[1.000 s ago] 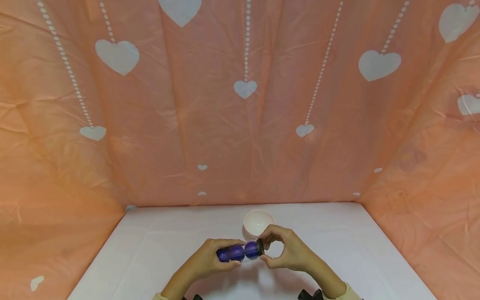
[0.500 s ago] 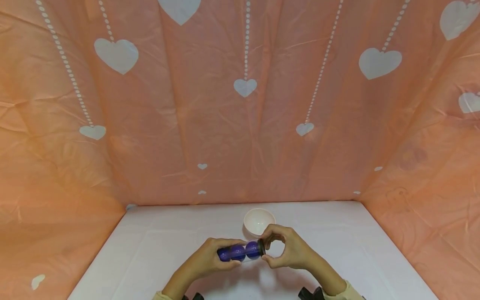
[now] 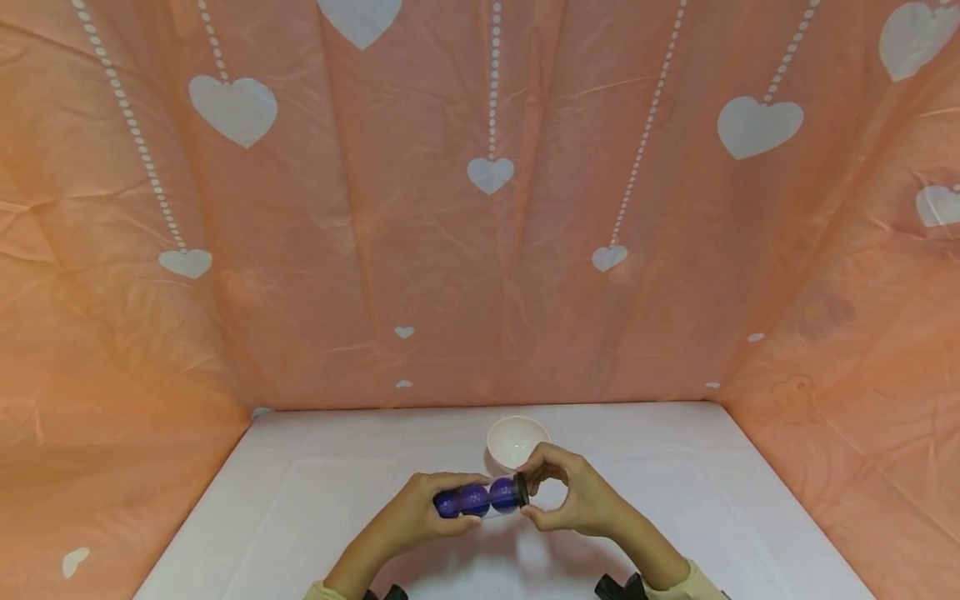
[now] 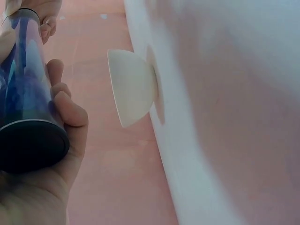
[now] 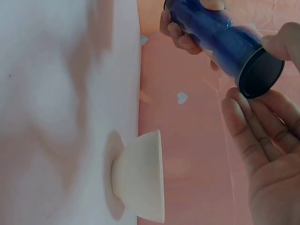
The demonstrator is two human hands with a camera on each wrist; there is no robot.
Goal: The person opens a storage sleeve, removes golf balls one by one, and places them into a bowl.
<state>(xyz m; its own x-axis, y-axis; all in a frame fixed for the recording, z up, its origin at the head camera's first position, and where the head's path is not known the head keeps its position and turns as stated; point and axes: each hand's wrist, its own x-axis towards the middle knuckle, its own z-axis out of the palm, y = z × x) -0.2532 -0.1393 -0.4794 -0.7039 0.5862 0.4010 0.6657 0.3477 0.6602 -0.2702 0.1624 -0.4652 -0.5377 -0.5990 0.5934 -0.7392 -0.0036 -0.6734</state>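
Note:
A clear tube (image 3: pixel 489 497) with a black cap at each end holds three purple-blue balls in a row. It lies nearly level above the table, its right end a little higher. My left hand (image 3: pixel 423 510) grips the tube's left part, fingers behind and thumb in front. At the other end my right hand (image 3: pixel 573 493) pinches the black cap (image 5: pixel 261 72) between thumb and fingertips. The left wrist view shows the tube's other black end (image 4: pixel 33 144) next to the left palm. Just behind the hands a white bowl (image 3: pixel 517 442) stands upright on the table.
A white cloth covers the table (image 3: pixel 360 450). Orange sheeting (image 3: pixel 420 250) with white hearts walls it in at the back and both sides. Black wrist devices (image 3: pixel 621 587) show at the bottom edge of the head view.
Both hands and the tube have risen very slightly in the head view. The grip of each hand on the tube looks the same, and the bowl stays in place.

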